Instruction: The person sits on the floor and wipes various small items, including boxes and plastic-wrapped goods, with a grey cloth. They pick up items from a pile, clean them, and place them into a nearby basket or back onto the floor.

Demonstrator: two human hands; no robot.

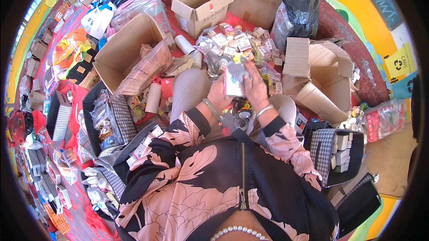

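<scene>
Above my lap, my left hand is closed on the edge of a small white box with blue print and a reddish side. My right hand is closed against the box's other side. Its fingers press a grey, filmy piece at the top of the box; whether this is plastic wrap or a pouch I cannot tell. Just beyond my hands lies a heap of small cartons, mostly white and yellow. A dark round item shows between my knees, below the box.
Open cardboard boxes stand at the far middle, left and right. Black houndstooth bins flank me, one holding white boxes. A black plastic bag stands at the back right. White paper rolls lie by my left knee.
</scene>
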